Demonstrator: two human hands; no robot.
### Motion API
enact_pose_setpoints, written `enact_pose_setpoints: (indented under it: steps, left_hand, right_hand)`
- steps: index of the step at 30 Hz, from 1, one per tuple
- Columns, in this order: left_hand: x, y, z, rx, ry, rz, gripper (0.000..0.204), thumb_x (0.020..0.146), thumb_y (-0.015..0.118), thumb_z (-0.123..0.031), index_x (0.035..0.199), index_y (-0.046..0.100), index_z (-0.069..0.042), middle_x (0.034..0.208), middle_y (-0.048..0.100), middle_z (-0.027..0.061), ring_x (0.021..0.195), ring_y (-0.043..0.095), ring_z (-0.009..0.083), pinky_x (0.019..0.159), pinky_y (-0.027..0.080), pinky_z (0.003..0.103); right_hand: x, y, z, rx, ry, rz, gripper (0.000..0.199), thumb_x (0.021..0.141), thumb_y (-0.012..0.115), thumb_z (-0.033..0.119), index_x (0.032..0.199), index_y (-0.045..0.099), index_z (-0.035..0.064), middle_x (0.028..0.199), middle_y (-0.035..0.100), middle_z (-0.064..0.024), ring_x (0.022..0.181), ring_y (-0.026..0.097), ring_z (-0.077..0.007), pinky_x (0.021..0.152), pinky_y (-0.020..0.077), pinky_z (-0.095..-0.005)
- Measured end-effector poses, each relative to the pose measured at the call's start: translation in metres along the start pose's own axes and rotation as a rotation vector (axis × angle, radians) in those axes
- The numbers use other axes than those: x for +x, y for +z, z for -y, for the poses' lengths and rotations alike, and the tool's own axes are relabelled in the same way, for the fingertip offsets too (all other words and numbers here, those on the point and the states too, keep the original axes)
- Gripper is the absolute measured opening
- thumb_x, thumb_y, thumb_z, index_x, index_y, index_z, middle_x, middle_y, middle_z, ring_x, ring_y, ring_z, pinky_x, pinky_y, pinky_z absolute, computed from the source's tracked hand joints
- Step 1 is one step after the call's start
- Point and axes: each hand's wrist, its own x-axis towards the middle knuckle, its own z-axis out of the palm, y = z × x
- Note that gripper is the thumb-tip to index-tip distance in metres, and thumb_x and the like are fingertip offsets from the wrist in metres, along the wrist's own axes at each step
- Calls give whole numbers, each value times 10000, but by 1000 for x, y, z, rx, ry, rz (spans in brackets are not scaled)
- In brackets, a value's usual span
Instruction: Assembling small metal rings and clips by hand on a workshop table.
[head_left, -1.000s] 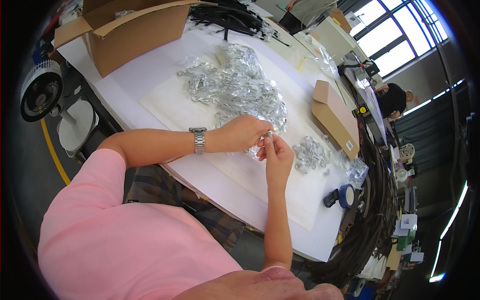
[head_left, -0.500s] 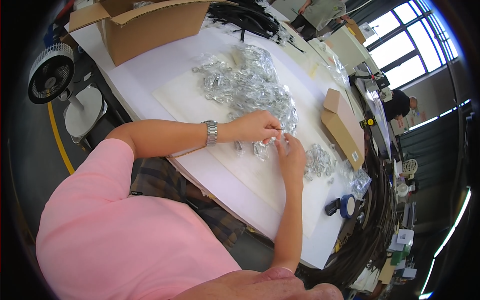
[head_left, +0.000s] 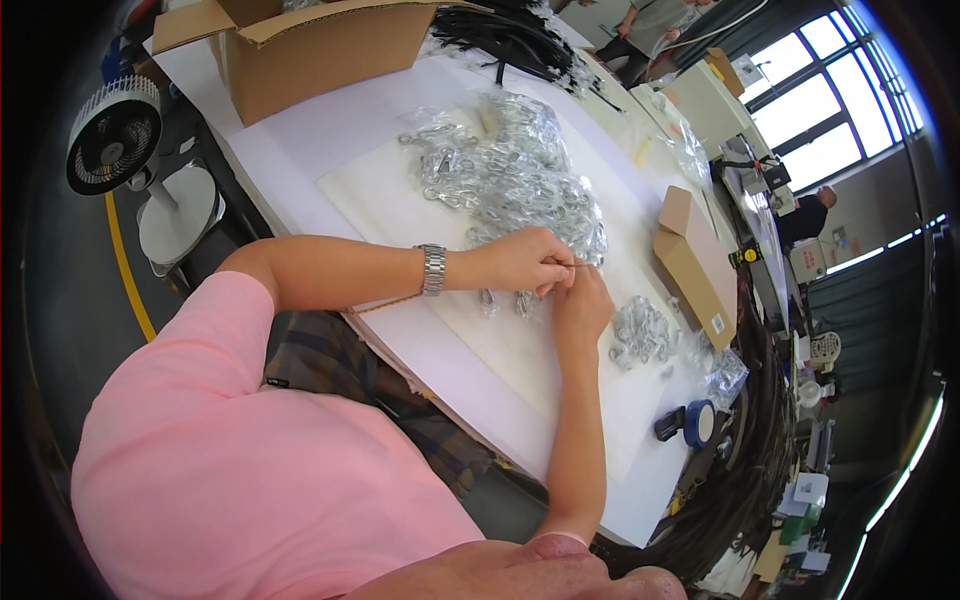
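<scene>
My left hand, with a metal watch on its wrist, pinches a thin dark stick-like piece that points to the right. My right hand meets it fingertip to fingertip, its fingers bent together; what it grips, if anything, is hidden. Both hands are over the white table, at the near edge of a big heap of small clear plastic bags with shiny metal pieces inside. To the right of my right hand lies a smaller pile of loose metal pieces.
An open cardboard box stands at the far left, beside a bundle of black strips. A smaller carton and a blue tape roll lie on the right. A fan is at the left. Other people are farther back.
My hands have drawn closer together, and my right fingers have curled in toward the left fingertips. The whole view has shifted slightly.
</scene>
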Motion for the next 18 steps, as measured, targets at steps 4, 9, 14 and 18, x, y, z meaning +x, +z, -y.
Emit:
enact_pose_setpoints:
  steps: [4, 9, 14, 18]
  left_hand:
    - [-2, -5, -10, -25, -50, -28, 182, 955, 605, -125, 927, 739, -5, 655, 666, 23, 606, 609, 76, 583, 469, 256]
    - [5, -9, -1, -25, -62, -82, 196, 996, 604, -154, 981, 747, -22, 655, 635, -13, 609, 551, 40, 584, 439, 234]
    - [7, -13, -6, -141, -164, -230, 226, 1024, 614, -197, 1114, 723, -20, 852, 691, -3, 610, 518, 26, 593, 428, 215]
    - [7, -13, -4, -217, -285, 6, 318, 1043, 637, -302, 1181, 689, -20, 944, 710, 26, 509, 463, 27, 457, 350, 200]
  right_hand:
    - [-7, -4, -8, 40, -2, -79, 108, 931, 683, 150, 1011, 754, 134, 816, 686, -71, 734, 681, -288, 633, 524, -403]
    - [-14, -32, 0, 77, 76, -171, 161, 992, 648, 180, 967, 771, 80, 799, 719, -73, 634, 674, -228, 585, 512, -337]
    - [-6, -39, -10, 1174, 516, -1, 327, 1072, 579, 261, 1056, 736, -25, 870, 746, -127, 696, 695, -135, 632, 557, -257]
    - [-7, -39, -9, 1373, 553, 16, 312, 1072, 572, 251, 1127, 707, -25, 887, 752, -140, 711, 707, -155, 674, 586, -267]
